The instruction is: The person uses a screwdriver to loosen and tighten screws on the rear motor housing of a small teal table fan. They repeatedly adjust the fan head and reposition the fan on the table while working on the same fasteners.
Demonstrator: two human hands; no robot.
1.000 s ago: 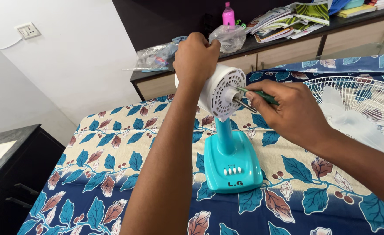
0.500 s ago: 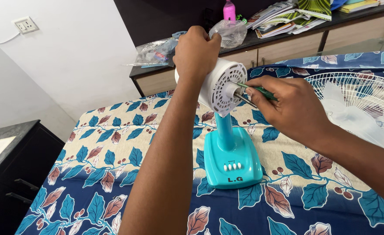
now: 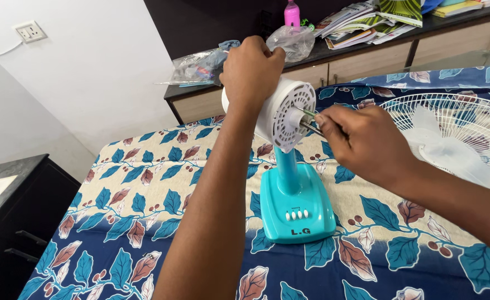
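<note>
Left hand (image 3: 251, 65) closed over the top rear of the white motor housing (image 3: 281, 114), gripping it. Housing sits atop a turquoise fan stand (image 3: 296, 203), upright on a bed (image 3: 145, 194) covered with a blue-and-cream leaf-print sheet. Right hand (image 3: 361, 141) pinched narrow around a slim green-handled tool (image 3: 310, 114), its tip touching the metal shaft at the centre of the housing's vented face. Tool type unclear; most of it hidden in the fingers. White fan guard (image 3: 456, 133) with pale blades lies flat on the bed, just right of the right hand. Behind, a dark worktop (image 3: 367, 47) carries plastic bags, a pink bottle (image 3: 292, 12) and stacked magazines.
</note>
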